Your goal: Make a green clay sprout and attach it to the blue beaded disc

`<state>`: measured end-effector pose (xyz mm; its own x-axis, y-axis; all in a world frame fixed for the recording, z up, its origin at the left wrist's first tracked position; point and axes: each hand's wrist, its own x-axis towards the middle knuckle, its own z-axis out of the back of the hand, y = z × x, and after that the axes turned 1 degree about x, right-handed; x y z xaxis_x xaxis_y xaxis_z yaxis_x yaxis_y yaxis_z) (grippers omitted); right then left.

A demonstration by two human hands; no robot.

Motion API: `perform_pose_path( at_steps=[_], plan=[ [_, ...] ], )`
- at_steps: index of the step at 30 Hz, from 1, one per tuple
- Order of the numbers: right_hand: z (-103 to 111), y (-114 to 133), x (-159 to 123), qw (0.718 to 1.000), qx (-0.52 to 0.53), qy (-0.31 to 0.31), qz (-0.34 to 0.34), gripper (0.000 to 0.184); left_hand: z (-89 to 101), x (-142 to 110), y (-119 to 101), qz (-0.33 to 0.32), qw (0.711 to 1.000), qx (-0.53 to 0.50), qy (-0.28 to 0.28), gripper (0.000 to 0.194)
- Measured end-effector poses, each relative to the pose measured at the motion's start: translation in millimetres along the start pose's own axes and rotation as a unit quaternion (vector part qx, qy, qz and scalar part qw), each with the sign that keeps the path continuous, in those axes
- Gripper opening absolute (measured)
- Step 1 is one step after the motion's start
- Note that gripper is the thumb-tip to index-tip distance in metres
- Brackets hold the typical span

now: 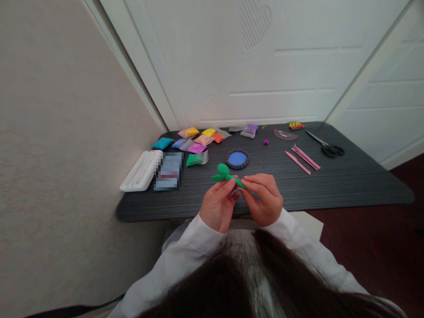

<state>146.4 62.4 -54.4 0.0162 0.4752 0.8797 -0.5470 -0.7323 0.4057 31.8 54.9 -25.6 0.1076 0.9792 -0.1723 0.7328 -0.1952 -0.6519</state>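
The left hand (pixel 215 207) is closed on the green piece (pixel 223 169), gripping its stem between thumb and fingers just below the rounded lobes. The right hand (pixel 266 201) is closed in a pinch at the opposite, narrow end. The long axis of the piece runs from the lobes at the upper left to the tip at the lower right, spanning both hands. The lobes project beyond the left hand, which is the nearer one to them; the tip lies at the right hand.

Both hands are at the near part of the desk (pixel 357 190). Just beyond the piece lies a blue disc (pixel 237 159) ringed by a dark beaded rim. To the left are a green packet (pixel 194 160), a blurred-out rectangular item (pixel 169 165) and a white case (pixel 142 171); to the right, pink tools (pixel 306 159) and scissors (pixel 329 150).

The fingers cover part of the stem, and the undersides of the lobes are hidden. Markings on the rectangular item cannot be read. Dark hair (pixel 212 287) is cut off by the lower frame edge
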Motion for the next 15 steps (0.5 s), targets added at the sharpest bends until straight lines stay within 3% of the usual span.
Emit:
perform_pose_path(
  at_steps=[9, 15],
  plan=[
    [3.4, 4.7, 2.6, 1.0, 0.011, 0.002, 0.003, 0.038, 0.4, -0.1, -1.8, -0.039, 0.999, 0.024, 0.011, 0.008],
    [8.2, 14.3, 6.2, 0.989, 0.106, 0.051, -0.091, 0.038, 2.9, -3.9, -7.5, -0.115, 0.984, 0.122, 0.066, 0.016]
  ],
)
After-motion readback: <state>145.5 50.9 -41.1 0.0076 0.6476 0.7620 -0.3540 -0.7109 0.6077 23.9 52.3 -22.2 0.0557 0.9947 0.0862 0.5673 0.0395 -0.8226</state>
